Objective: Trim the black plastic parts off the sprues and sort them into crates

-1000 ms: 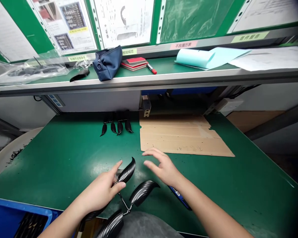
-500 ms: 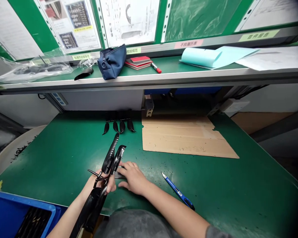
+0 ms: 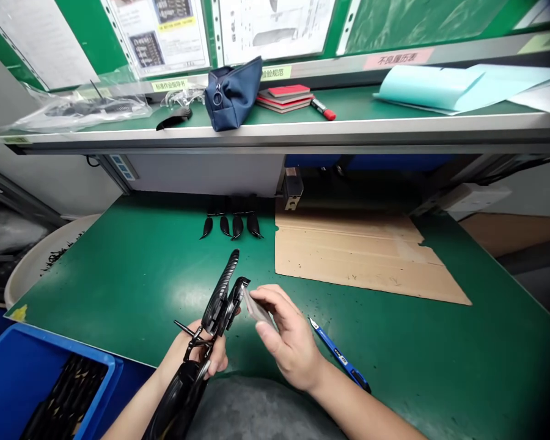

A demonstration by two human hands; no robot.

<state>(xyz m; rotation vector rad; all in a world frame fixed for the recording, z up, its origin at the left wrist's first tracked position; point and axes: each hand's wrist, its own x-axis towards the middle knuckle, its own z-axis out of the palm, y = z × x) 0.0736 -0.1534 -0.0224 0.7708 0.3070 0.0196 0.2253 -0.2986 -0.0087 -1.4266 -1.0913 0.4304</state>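
My left hand is closed around a bundle of glossy black moulded plastic parts, with long ribbed pieces pointing up and away and a thin rod sticking out to the left. My right hand pinches a thin flat grey plate between thumb and fingers, just off the bench. The plate's upper end is close to the tip of the right-hand black part; whether they touch I cannot tell. A blue craft knife lies to the right of my right hand, blade pointing up and left.
Several small black curved parts lie at the back of the green bench. A cardboard sheet is at the back right. Lower left, a blue bin holds black parts. Across the back runs a shelf with a navy pouch.
My right hand has lifted the grey plate off the bench and tilted it toward the black parts. My left hand keeps its hold. The whole view has shifted slightly.
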